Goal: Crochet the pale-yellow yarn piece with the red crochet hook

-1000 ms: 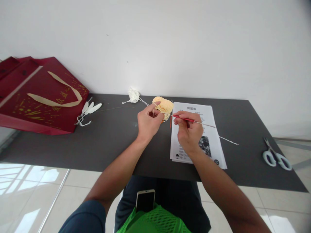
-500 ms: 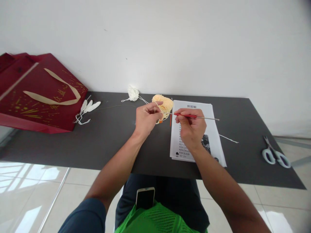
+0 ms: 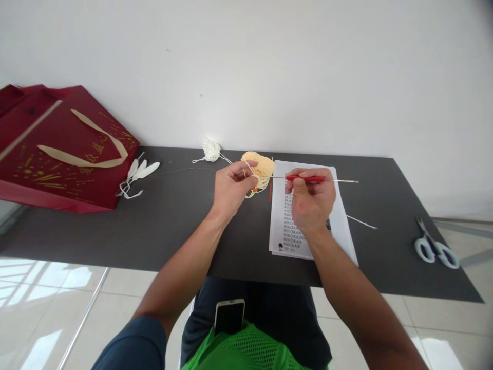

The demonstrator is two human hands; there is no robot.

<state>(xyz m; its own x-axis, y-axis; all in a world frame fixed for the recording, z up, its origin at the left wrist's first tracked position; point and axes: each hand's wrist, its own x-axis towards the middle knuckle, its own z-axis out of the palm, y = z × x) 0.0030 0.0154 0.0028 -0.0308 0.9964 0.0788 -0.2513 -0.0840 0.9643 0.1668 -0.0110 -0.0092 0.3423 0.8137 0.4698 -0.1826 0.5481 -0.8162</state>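
My right hand (image 3: 311,200) grips a crochet hook (image 3: 310,179) by its red handle, and the thin metal shaft points left. Its tip meets the yarn at the fingers of my left hand (image 3: 234,189). Pale yarn (image 3: 249,167) runs over the raised left forefinger, while the thumb pinches a small bit of it. Behind these fingers lies a light-yellow ball of yarn (image 3: 262,164). An orange spot (image 3: 254,190) shows just below the fingertips; its kind I cannot make out. Printed pattern sheets (image 3: 292,244) lie under my right hand.
A dark red gift bag (image 3: 77,154) leans at the left, white crocheted pieces (image 3: 141,168) beside it. A white yarn ball (image 3: 211,149) sits near the wall. Scissors (image 3: 435,249) lie at the right, a loose white strand (image 3: 362,222) nearer the sheets. A phone (image 3: 229,316) rests on my lap.
My right hand and the crochet hook have shifted right, away from my left hand, with the hook a little more level. The left hand stays almost where it was.
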